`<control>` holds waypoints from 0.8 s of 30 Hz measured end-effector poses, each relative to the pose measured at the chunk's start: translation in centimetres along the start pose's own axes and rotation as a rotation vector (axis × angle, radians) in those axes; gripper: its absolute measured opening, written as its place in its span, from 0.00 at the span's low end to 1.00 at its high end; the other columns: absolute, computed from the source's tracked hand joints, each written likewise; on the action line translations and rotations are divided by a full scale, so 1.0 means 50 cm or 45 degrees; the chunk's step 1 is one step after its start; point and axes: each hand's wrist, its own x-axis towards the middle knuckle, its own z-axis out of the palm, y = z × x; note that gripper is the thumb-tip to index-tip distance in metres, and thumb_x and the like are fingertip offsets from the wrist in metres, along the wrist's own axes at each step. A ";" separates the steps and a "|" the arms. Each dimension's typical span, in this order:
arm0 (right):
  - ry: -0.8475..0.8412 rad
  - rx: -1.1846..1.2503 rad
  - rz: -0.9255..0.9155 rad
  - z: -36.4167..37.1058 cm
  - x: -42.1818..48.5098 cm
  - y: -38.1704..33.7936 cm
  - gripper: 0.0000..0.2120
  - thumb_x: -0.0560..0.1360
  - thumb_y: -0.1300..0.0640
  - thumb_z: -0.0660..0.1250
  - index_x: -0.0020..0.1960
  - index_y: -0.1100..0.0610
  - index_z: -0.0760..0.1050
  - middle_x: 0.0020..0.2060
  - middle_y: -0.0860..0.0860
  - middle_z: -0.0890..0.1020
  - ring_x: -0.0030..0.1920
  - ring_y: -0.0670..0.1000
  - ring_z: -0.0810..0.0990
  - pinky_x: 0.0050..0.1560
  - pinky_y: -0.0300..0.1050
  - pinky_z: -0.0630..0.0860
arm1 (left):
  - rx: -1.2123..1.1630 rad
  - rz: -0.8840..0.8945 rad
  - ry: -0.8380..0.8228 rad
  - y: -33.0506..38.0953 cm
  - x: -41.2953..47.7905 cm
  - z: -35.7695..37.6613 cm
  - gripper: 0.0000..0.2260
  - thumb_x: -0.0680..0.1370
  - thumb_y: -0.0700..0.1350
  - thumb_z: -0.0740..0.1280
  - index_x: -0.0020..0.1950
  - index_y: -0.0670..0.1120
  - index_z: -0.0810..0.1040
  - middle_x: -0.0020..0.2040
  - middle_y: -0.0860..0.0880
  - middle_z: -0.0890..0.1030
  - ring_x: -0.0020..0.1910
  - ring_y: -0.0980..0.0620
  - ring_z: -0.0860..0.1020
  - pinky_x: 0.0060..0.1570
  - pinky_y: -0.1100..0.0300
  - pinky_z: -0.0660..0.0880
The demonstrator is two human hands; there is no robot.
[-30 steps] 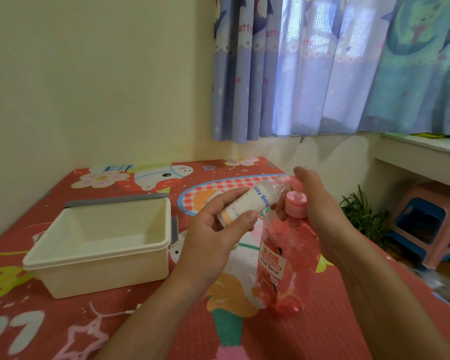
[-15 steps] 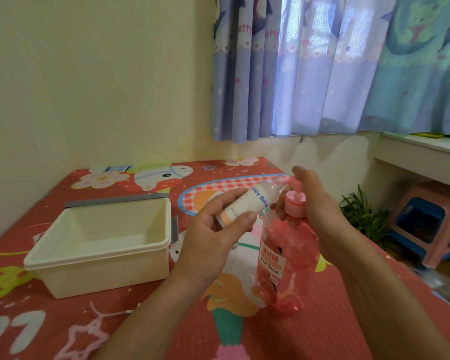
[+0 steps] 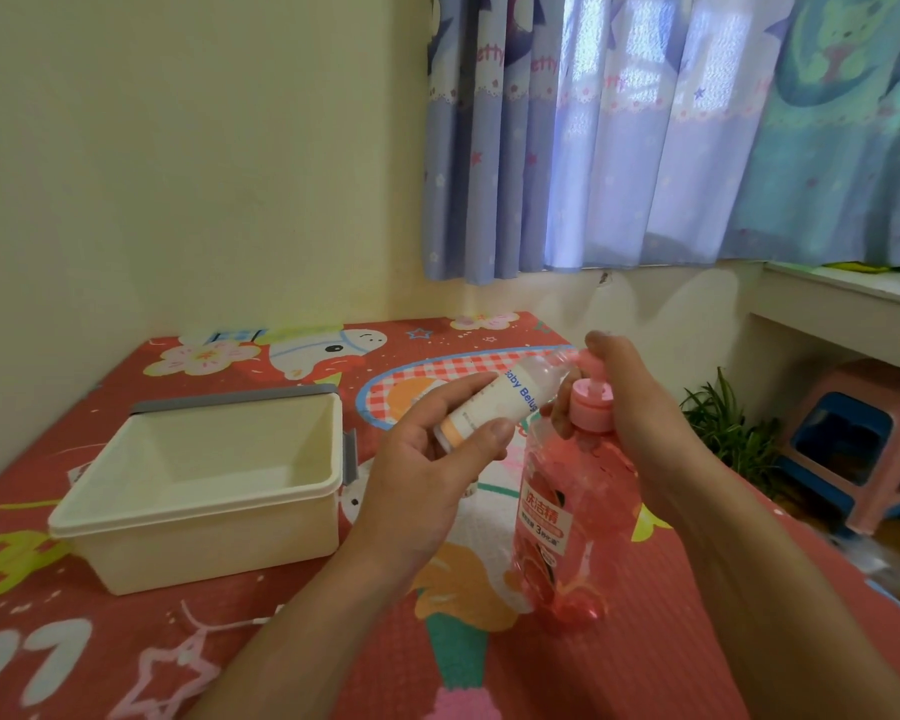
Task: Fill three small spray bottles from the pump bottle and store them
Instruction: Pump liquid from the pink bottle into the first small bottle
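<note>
While left hand (image 3: 422, 475) grips tilted spray bottle (image 3: 494, 402), right hand (image 3: 640, 407) curls round pump bottle (image 3: 567, 511) top: we judge fill step. Next we press slow, mouth aligned.

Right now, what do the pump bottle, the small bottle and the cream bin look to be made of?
The pump bottle: clear glossy plastic, probably; the pink liquid shows through. Its pump head: opaque pink plastic. The small bottle: likely plastic, see-through at the neck, with a white printed label. The cream bin: opaque moulded plastic, smooth with a dull sheen and a rolled rim.
</note>
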 end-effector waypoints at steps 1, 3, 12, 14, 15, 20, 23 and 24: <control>0.003 -0.009 0.006 0.001 0.001 -0.001 0.28 0.78 0.39 0.53 0.34 0.60 0.75 0.28 0.54 0.79 0.28 0.50 0.70 0.35 0.46 0.67 | 0.002 -0.001 0.002 0.000 0.000 -0.001 0.14 0.73 0.39 0.71 0.57 0.53 0.81 0.46 0.56 0.83 0.39 0.58 0.81 0.35 0.69 0.74; 0.013 -0.015 0.014 0.001 0.001 0.000 0.28 0.78 0.39 0.53 0.35 0.60 0.75 0.27 0.54 0.78 0.28 0.50 0.70 0.34 0.46 0.67 | 0.006 -0.005 0.003 0.000 -0.001 -0.001 0.15 0.73 0.39 0.71 0.57 0.54 0.81 0.46 0.59 0.83 0.39 0.58 0.81 0.35 0.70 0.74; 0.008 -0.021 -0.008 0.001 0.002 0.000 0.29 0.79 0.40 0.52 0.32 0.60 0.74 0.26 0.54 0.78 0.29 0.50 0.70 0.34 0.46 0.67 | -0.001 0.002 0.010 0.002 -0.002 0.001 0.15 0.74 0.38 0.71 0.57 0.53 0.81 0.48 0.54 0.82 0.38 0.60 0.81 0.36 0.70 0.74; 0.000 -0.029 -0.005 0.001 0.001 0.001 0.28 0.80 0.42 0.52 0.34 0.61 0.75 0.26 0.53 0.77 0.29 0.51 0.69 0.34 0.46 0.67 | 0.003 -0.007 0.006 0.002 -0.004 -0.001 0.15 0.74 0.38 0.71 0.57 0.52 0.81 0.50 0.53 0.82 0.39 0.59 0.81 0.36 0.70 0.74; -0.005 -0.019 -0.009 0.001 0.001 0.000 0.28 0.79 0.41 0.52 0.34 0.61 0.74 0.26 0.53 0.77 0.29 0.51 0.69 0.34 0.46 0.66 | 0.003 -0.007 0.001 0.002 -0.003 -0.002 0.15 0.74 0.38 0.71 0.58 0.51 0.80 0.51 0.52 0.82 0.39 0.59 0.81 0.36 0.70 0.74; 0.000 -0.009 0.004 -0.002 0.003 0.005 0.34 0.75 0.29 0.54 0.30 0.58 0.75 0.28 0.54 0.78 0.29 0.49 0.73 0.40 0.48 0.69 | -0.002 0.015 0.008 0.005 -0.002 0.002 0.15 0.73 0.39 0.71 0.57 0.52 0.80 0.47 0.55 0.83 0.38 0.59 0.81 0.35 0.70 0.74; -0.015 -0.028 -0.008 -0.002 0.006 0.007 0.30 0.76 0.35 0.54 0.31 0.58 0.74 0.28 0.54 0.79 0.29 0.50 0.71 0.37 0.47 0.67 | 0.002 0.003 0.012 0.003 -0.001 0.002 0.15 0.73 0.39 0.71 0.57 0.52 0.81 0.48 0.55 0.82 0.39 0.59 0.81 0.36 0.70 0.74; -0.017 -0.033 -0.007 -0.002 0.005 0.005 0.29 0.78 0.38 0.53 0.32 0.59 0.74 0.28 0.54 0.78 0.30 0.51 0.70 0.36 0.47 0.67 | 0.003 -0.002 0.015 0.003 -0.002 0.001 0.15 0.73 0.38 0.71 0.57 0.52 0.81 0.49 0.54 0.82 0.39 0.59 0.81 0.36 0.70 0.74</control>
